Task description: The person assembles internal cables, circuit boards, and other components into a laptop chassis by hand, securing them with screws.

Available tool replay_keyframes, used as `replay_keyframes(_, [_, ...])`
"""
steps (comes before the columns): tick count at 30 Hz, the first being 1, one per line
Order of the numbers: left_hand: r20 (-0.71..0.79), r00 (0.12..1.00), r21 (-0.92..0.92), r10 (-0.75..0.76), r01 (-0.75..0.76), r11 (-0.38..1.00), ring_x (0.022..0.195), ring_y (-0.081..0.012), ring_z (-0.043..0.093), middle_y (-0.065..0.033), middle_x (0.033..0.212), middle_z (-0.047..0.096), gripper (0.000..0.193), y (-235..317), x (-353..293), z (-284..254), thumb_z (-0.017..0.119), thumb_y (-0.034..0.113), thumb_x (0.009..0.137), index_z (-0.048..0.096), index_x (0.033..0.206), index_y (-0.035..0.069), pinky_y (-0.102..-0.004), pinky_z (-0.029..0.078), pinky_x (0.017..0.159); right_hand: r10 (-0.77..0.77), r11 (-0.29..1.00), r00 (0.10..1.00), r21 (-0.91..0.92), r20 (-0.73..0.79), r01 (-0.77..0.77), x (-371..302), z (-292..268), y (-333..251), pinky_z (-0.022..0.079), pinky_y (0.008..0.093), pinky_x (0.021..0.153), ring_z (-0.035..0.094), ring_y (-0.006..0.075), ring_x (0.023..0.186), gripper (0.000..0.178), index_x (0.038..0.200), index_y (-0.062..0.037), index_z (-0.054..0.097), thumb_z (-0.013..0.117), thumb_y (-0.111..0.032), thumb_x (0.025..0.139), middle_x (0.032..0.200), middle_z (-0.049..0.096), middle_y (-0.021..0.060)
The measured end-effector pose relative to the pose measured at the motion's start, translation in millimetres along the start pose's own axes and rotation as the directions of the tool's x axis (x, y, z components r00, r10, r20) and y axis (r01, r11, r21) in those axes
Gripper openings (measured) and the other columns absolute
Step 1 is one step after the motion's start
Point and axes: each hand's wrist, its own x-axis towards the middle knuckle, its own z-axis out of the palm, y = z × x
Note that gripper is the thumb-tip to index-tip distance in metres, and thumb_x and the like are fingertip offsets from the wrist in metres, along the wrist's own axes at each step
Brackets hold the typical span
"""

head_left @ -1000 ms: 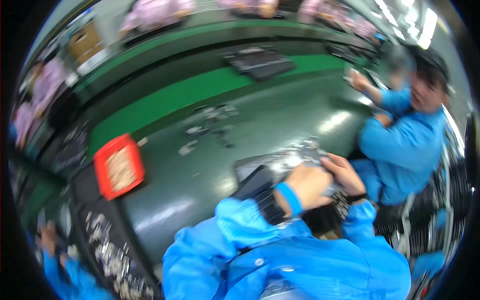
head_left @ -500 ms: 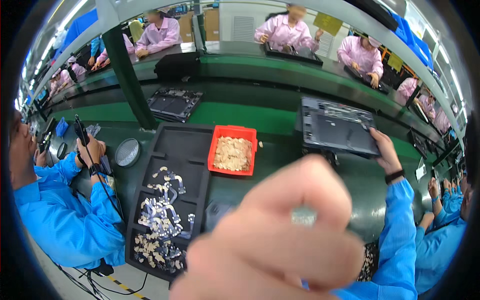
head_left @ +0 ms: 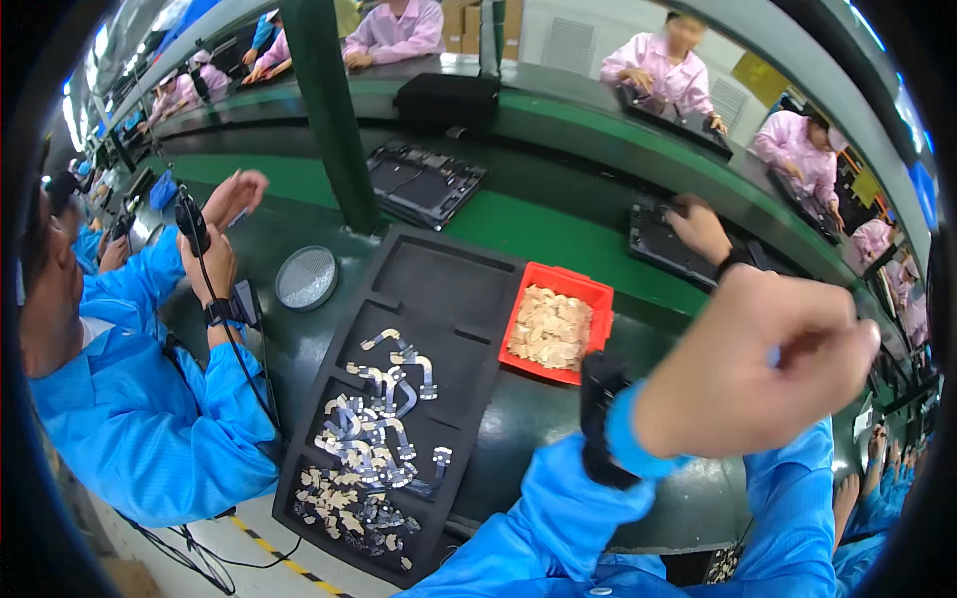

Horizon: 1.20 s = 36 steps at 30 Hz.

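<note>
Close to the camera, my left hand (head_left: 748, 374) is curled shut, and its inner fingers hide whatever may be in them. A black strap (head_left: 603, 419) goes around that wrist. Farther off, my right hand (head_left: 701, 231) has its fingers bent over a dark laptop base (head_left: 663, 244), which lies on the green strip of the bench. Left of my left hand is a red bin (head_left: 597, 309) full of small tan pieces (head_left: 551, 327). Beside it, a black compartment tray (head_left: 439, 284) holds loose flex cables (head_left: 374, 434) and a heap of tan scraps (head_left: 334, 498).
Another open laptop base (head_left: 427, 184) lies beyond the tray, next to a green post (head_left: 331, 120). A round clear dish (head_left: 306, 277) sits left of the tray. At the left, a co-worker in blue (head_left: 150, 429) holds a black corded tool (head_left: 191, 221). People in pink work across the bench.
The laptop base has moved away from me onto the green strip, with my right hand at it. My left hand has shifted right and away from the camera, still curled. The view has turned.
</note>
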Motion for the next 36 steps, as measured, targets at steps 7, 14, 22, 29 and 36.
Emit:
replay_keyframes(7, [0.06, 0.99, 0.622, 0.129, -0.138, 0.771, 0.056, -0.0282, 0.053, -0.0102, 0.055, 0.051, 0.022, -8, -16, 34, 0.068, 0.019, 0.081, 0.058, 0.066, 0.006, -0.0392, 0.039, 0.073, 0.168, 0.913, 0.708, 0.162, 0.686, -0.374, 31, 158, -178, 0.053, 0.0281, 0.047, 0.071, 0.0184, 0.064, 0.065, 0.126, 0.009, 0.055, 0.06, -0.051, 0.1, 0.093, 0.075, 0.0169])
replay_keyframes(14, [0.045, 0.999, 0.737, -0.024, -0.017, 0.676, 0.058, -0.023, 0.054, -0.0077, 0.058, 0.053, 0.018, -31, -10, 28, 0.065, 0.019, 0.083, 0.059, 0.071, 0.007, -0.0365, 0.038, 0.075, 0.127, 0.896, 0.854, 0.312, 0.504, -0.317, 88, 214, -203, 0.051, 0.0305, 0.043, 0.062, 0.0183, 0.056, 0.05, 0.122, 0.0038, 0.058, 0.064, -0.04, 0.098, 0.09, 0.065, 0.012])
replay_keyframes(22, [0.043, 0.997, 0.766, -0.061, 0.007, 0.643, 0.063, -0.0214, 0.058, -0.006, 0.064, 0.056, 0.01, -31, -10, 27, 0.062, 0.015, 0.086, 0.06, 0.084, 0.006, -0.0358, 0.04, 0.074, -0.162, 0.383, 0.928, 0.888, 0.335, -0.254, 98, 221, -203, 0.059, 0.0462, 0.091, 0.068, 0.0328, 0.103, 0.037, 0.12, 0.0086, 0.058, 0.055, -0.022, 0.099, 0.117, 0.066, 0.0186])
replay_keyframes(29, [0.198, 0.966, 0.603, -0.167, 0.014, 0.797, 0.068, -0.0208, 0.063, -0.0042, 0.07, 0.061, 0.009, -36, 2, 30, 0.062, 0.015, 0.084, 0.057, 0.084, 0.008, -0.0363, 0.043, 0.071, -0.184, 0.699, 0.863, 0.68, 0.471, -0.222, 105, 165, -148, 0.058, 0.041, 0.093, 0.064, 0.0313, 0.118, 0.062, 0.133, 0.0112, 0.052, 0.064, -0.039, 0.099, 0.13, 0.06, 0.0216])
replay_keyframes(36, [0.433, 0.899, 0.545, -0.069, -0.2, 0.814, 0.058, -0.0147, 0.059, 0.0032, 0.059, 0.057, 0.018, -15, -25, 90, 0.068, 0.021, 0.08, 0.058, 0.067, 0.014, -0.0329, 0.038, 0.063, -0.278, 0.886, 0.891, 0.454, 0.36, 0.093, -24, -14, -95, 0.061, 0.0378, 0.087, 0.067, 0.0247, 0.108, 0.056, 0.133, 0.0073, 0.058, 0.06, -0.04, 0.102, 0.121, 0.067, 0.0189])
